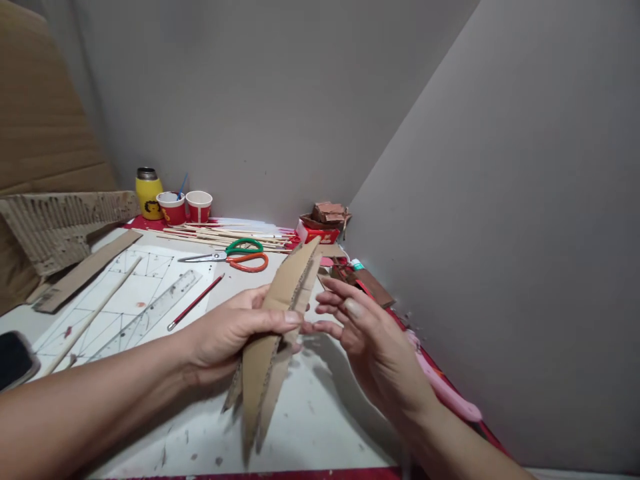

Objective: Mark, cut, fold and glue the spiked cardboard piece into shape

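Observation:
My left hand (245, 327) is wrapped round some cut cardboard pieces (280, 293), long and pointed at both ends, its thumb pressed across the front one. The pieces are held tilted above the white work surface, with their corrugated edges showing. At least two layers overlap, and how they join is hidden. Just to the right, my right hand (370, 340) has its fingers apart and slightly curled, near the cardboard, with nothing in it. Beyond the left hand lie scissors (220, 256) with one green and one orange handle, and a red pencil (196, 302).
A drawn plan (120, 293) carries a clear ruler (145, 317) and a wooden stick. Farther back are thin sticks (230, 235), paper cups (199, 207) and a yellow bottle (149, 197). A pink tool (450, 393) lies along the right edge by the grey wall; a phone (17, 360) is at left.

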Tool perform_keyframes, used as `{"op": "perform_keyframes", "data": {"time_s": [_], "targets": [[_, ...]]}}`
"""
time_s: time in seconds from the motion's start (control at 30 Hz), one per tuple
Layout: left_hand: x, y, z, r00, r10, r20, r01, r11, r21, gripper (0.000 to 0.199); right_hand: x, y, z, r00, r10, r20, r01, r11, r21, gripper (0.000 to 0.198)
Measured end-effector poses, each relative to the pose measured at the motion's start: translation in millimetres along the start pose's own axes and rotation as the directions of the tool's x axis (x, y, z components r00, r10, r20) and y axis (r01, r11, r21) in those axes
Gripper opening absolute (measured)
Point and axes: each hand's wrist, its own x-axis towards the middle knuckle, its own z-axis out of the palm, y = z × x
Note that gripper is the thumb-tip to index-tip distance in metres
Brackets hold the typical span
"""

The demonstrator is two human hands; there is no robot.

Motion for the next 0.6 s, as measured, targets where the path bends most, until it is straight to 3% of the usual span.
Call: {"op": "perform_keyframes", "data": {"time_s": [0.13, 0.23, 0.3, 0.43, 0.6], "targets": [[4.4, -10.6, -5.6, 0.995, -0.084, 0.055, 0.088, 0.994, -0.06, 0.041, -0.7, 5.0, 6.5, 0.955, 0.21, 0.208, -0.232, 0.969, 0.087, 0.037], [5.0, -20.8, -9.5, 0.982, -0.166, 0.091, 0.172, 0.983, -0.068, 0.039, -0.3, 10.8, 8.2, 0.913, 0.33, 0.242, -0.371, 0.917, 0.148, 0.034], [4.7, -26.3, -12.2, 0.962, -0.208, 0.175, 0.227, 0.97, -0.092, 0.039, 1.9, 12.7, 7.4, 0.897, 0.378, 0.23, -0.421, 0.889, 0.181, 0.041], [3.2, -33.9, -13.4, 0.903, -0.235, 0.36, 0.313, 0.933, -0.177, 0.041, 5.4, 10.8, 8.2, 0.907, 0.301, 0.294, -0.389, 0.865, 0.317, 0.052], [-0.6, -39.8, -7.1, 0.872, -0.227, 0.433, 0.344, 0.915, -0.212, 0.038, -1.8, 6.7, 15.0, 0.926, 0.19, 0.327, -0.33, 0.827, 0.455, 0.034]]}}
